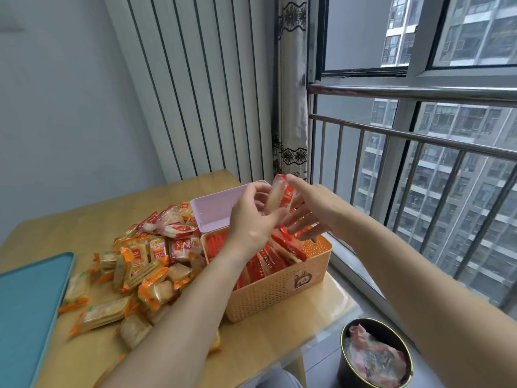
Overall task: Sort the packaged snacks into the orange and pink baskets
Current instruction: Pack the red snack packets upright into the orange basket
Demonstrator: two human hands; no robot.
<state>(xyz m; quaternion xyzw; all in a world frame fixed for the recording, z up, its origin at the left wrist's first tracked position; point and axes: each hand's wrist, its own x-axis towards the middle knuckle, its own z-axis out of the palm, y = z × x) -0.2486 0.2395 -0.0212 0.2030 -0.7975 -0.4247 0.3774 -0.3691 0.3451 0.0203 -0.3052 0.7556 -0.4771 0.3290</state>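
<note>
far left a flat teal plastic tray [30, 303] lies on the pale wooden table [84, 219], and just beside it is a loose heap of orange and red film-wrapped snack packets [145, 264], still unsorted. behind the heap is the pink plastic basket [215, 211]; nothing shows in the part i can see. my left hand [251, 219] is raised over the baskets, fingers curled round a red and clear wrapped snack packet [275, 197] held upright. my right hand [305, 217] has its fingers spread straight, one tip touching the packet's top, not gripping. below them the orange perforated plastic basket [279, 292] holds red packets on edge. i judge the packets light, with slick crinkly film and brittle biscuit inside, so i'd pinch the flat faces mid-body or take a sealed end, not squeeze. the tabletop looks smooth, so packets will slide. low right is a round black tin [352, 373] with crumpled wrapper in it. beyond it runs a steel window rail [419, 138], with tower blocks outside.
</note>
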